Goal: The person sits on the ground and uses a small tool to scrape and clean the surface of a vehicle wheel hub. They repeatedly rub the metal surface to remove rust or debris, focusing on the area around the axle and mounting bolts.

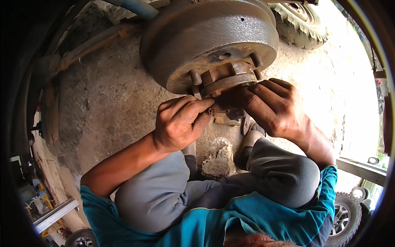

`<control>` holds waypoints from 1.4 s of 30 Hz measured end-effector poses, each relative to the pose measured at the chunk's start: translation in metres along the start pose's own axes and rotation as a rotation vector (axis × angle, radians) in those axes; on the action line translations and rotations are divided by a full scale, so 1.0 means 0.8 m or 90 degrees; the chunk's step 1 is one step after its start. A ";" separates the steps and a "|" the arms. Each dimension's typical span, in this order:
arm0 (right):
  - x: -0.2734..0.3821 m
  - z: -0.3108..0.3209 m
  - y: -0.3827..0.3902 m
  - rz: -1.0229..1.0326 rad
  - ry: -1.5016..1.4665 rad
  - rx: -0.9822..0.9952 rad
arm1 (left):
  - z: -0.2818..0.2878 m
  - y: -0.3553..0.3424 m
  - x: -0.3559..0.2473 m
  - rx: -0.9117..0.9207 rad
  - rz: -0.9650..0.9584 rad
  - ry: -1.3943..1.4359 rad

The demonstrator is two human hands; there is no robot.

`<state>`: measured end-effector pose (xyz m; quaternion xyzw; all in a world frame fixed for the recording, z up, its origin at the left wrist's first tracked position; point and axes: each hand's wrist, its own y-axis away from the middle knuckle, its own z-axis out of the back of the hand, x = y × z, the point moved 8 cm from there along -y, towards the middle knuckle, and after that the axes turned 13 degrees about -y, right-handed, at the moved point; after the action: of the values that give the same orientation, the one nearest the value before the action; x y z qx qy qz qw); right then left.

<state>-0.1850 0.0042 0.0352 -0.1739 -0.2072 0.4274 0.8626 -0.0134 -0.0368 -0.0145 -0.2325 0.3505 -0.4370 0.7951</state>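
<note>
A dark metal brake drum point(210, 37) fills the upper middle, with threaded studs point(195, 77) standing out of its face. At its centre a hub point(228, 84) with a rounded flange juts toward me. My left hand point(179, 119) is closed in a pinch just below the hub's left side, thumb and forefinger together. Close to those fingertips shows a thin, wire-like loop point(217, 111). My right hand point(273, 105) reaches the hub's right lower edge with its fingers curled in; its fingertips and whatever they grip are hidden. A dark block-like piece point(236, 113) appears beneath them.
A rough stone block point(219, 160) lies on the ground between my feet. One treaded tyre point(302, 24) is at the far right, another wheel point(343, 216) at the lower right. A rusty bar point(98, 43) runs along the upper left. My bent knees flank the work.
</note>
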 end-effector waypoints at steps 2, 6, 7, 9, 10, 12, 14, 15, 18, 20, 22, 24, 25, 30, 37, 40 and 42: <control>-0.005 0.000 0.001 0.009 -0.014 0.022 | -0.005 0.006 0.004 -0.021 -0.020 0.001; -0.005 0.004 0.002 0.097 -0.020 0.003 | -0.006 0.011 0.007 -0.061 -0.034 -0.020; -0.006 0.002 0.003 0.107 -0.021 -0.001 | -0.006 0.014 0.007 -0.072 -0.044 -0.025; -0.008 -0.004 0.008 0.125 -0.023 0.001 | -0.009 0.018 0.007 -0.089 -0.052 -0.025; -0.008 -0.005 0.008 0.127 -0.008 -0.008 | -0.009 0.020 0.008 -0.092 -0.051 -0.026; -0.006 -0.008 0.005 0.129 0.020 -0.028 | -0.010 0.020 0.008 -0.098 -0.050 -0.026; -0.003 -0.008 0.007 0.133 0.064 -0.004 | -0.010 0.017 0.002 -0.104 -0.047 -0.027; -0.002 -0.006 0.012 0.131 0.072 0.022 | -0.010 0.015 -0.001 -0.108 -0.050 -0.026; -0.002 -0.004 0.011 0.156 0.083 -0.039 | -0.008 0.007 -0.006 -0.097 -0.034 -0.020; -0.003 -0.004 0.008 0.143 0.060 -0.047 | -0.007 0.004 -0.005 -0.059 0.007 -0.001; -0.005 -0.005 0.003 0.108 0.026 -0.041 | -0.008 0.005 -0.003 -0.065 0.007 0.006; -0.005 -0.007 -0.004 0.074 -0.006 -0.031 | -0.005 0.008 -0.002 -0.056 0.005 -0.001; -0.003 -0.008 -0.009 0.063 -0.016 -0.023 | -0.003 0.011 0.001 -0.054 0.003 -0.009; 0.004 -0.010 -0.008 0.084 0.034 -0.021 | -0.006 0.015 0.006 -0.028 -0.001 -0.020; 0.004 -0.005 -0.010 0.070 0.045 0.026 | -0.009 0.015 0.006 -0.054 0.042 0.035; 0.004 -0.008 -0.002 0.085 0.065 0.015 | -0.014 0.017 0.006 -0.065 0.053 0.048; 0.002 -0.008 -0.002 0.085 0.058 0.004 | -0.016 0.017 0.006 -0.066 0.055 0.060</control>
<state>-0.1795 0.0041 0.0305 -0.2037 -0.1547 0.4760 0.8414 -0.0143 -0.0347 -0.0340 -0.2369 0.4196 -0.3942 0.7826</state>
